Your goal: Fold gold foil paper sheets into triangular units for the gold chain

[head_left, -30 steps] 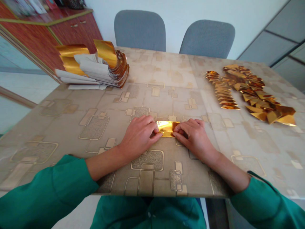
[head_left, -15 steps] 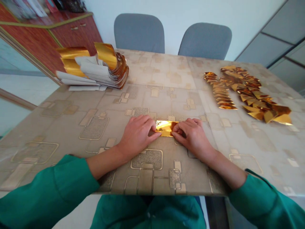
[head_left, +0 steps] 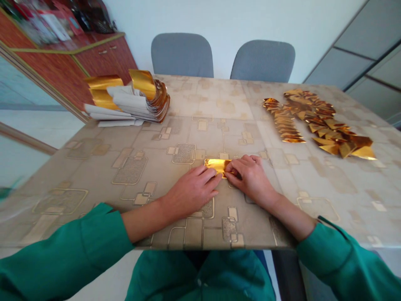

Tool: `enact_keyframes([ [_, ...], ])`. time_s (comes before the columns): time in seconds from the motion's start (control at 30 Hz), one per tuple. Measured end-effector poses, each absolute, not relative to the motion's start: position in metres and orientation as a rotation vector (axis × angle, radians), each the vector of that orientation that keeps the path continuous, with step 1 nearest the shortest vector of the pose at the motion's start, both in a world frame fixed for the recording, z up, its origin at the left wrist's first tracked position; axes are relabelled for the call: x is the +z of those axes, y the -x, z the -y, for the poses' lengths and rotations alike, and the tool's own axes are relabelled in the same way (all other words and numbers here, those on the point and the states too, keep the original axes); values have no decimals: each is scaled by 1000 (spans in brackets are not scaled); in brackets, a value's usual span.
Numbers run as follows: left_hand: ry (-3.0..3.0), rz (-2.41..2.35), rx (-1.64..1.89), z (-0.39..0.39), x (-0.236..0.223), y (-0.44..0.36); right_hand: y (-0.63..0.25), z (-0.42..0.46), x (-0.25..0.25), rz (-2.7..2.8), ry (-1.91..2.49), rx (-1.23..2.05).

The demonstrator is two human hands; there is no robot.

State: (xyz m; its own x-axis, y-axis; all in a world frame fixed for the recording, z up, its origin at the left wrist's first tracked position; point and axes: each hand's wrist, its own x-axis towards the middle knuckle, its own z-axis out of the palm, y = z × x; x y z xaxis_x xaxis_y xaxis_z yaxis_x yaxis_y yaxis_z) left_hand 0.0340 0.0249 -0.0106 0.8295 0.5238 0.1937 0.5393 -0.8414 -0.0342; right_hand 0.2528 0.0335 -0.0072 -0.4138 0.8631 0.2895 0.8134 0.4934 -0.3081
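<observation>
Head view, only one. Clock centred on the gold foil strip (head_left: 214,163), 12 = far side of the table (head_left: 225,106), away from the wearer.

Strip: flat on the table near the wearer's edge, straight ahead of the torso. Long axis runs roughly 9 to 3, shiny side up. Near edge partly covered by fingers.

Right hand (head_left: 252,179): at 4. Thumb and index pinch the strip's 3 o'clock end at its near corner; remaining fingers curled. From those fingertips the strip extends toward 9.

Left hand (head_left: 192,188): at 8. Fingers fairly straight, tips on the strip's near edge, reaching inward toward the right fingertips. Can't tell if they grip or only press; thumb contact unclear. From these tips the exposed foil lies toward 12.

Key relation: neither hand is nearer, both touch the strip. Right has the end, left lies over the near long edge, tips close together but apart.

Around: stack of gold-and-grey sheets (head_left: 133,100) at 10, curled over on itself. Short row of folded gold pieces (head_left: 286,125) at 2, longer row (head_left: 327,125) just beyond, also about 2. Grey chairs (head_left: 182,58) at 11 and 1.
</observation>
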Motion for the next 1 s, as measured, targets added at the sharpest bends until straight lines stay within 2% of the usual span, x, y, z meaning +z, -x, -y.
enact_keyframes([
  [0.33,2937,901,-275,-19,-4,-15,-254,-31,-8,2243,1431,278],
  [0.57,2991,924,-362,-21,-8,-15,-262,-11,5,2292,1357,-175],
  [0.67,2991,908,-372,-22,-8,-14,-253,0,7,2461,1181,-189],
  [1.0,2933,909,-318,-20,-2,-14,-257,6,-3,2633,1184,-230],
])
